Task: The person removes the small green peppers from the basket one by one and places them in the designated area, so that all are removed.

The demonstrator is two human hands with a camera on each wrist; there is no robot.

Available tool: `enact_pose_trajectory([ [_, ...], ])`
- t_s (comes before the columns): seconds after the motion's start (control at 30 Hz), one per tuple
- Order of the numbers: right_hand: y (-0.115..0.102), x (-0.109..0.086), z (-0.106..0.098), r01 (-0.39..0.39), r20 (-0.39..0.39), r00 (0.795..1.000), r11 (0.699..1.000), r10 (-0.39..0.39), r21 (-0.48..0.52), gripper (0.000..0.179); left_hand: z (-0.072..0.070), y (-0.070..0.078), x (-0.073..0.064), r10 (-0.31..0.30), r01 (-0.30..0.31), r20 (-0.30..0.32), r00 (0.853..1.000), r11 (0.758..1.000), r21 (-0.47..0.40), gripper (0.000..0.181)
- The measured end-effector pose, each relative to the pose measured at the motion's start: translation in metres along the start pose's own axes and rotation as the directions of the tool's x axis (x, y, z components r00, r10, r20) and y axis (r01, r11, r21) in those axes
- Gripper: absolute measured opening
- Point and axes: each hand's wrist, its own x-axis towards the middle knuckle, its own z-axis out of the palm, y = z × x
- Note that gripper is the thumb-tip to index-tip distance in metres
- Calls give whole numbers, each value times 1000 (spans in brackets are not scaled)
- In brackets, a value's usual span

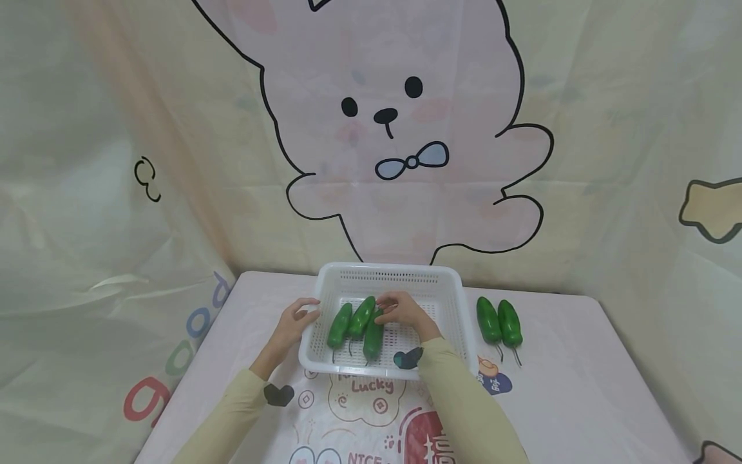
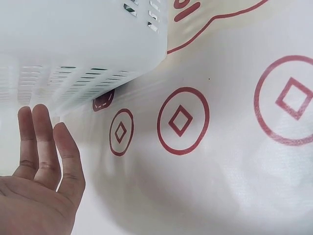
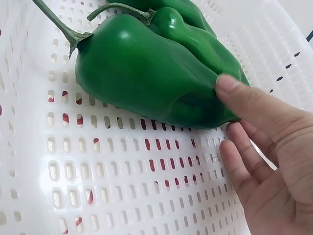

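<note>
Three green peppers lie side by side in the left half of a white perforated plastic basket (image 1: 390, 370). My right hand (image 1: 404, 309) reaches into the basket and pinches the tip of the rightmost green pepper (image 1: 373, 340). In the right wrist view, the thumb lies on that green pepper (image 3: 132, 73) near its tip, with fingers curled below; the index finger is mostly hidden. Beside it rest the middle pepper (image 1: 362, 317) and the left pepper (image 1: 339, 326). At the basket's left wall is my left hand (image 1: 293, 325), its fingers (image 2: 45, 142) extended against or just beside the wall.
Two more green peppers, one on the left (image 1: 489, 320) and one on the right (image 1: 510, 323), lie on the table to the right of the basket. A printed pale cloth (image 1: 580, 386) covers the table. Behind it hangs a curtain (image 1: 394, 212) with a cartoon animal.
</note>
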Motion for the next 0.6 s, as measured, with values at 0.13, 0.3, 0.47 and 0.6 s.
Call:
enact_pose_trajectory([
  [0.13, 1, 1, 0, -12, 26, 1000, 1000, 13, -15, 55, -1, -4, 2, 7, -7, -6, 1000, 1000, 6, 42],
  [0.3, 3, 2, 0, -27, 52, 998, 999, 28, -21, 58, -1, -4, 3, 6, -6, -12, 1000, 1000, 10, 42],
  [0.47, 2, 1, 0, -22, 22, 999, 1000, 23, -16, 55, 0, 0, -1, 5, -5, -15, 1000, 1000, 15, 41],
  [0.6, 2, 1, -1, -16, -4, 1000, 1000, 16, -10, 53, 1, 17, -11, 10, -10, 2, 1000, 1000, 19, 37],
])
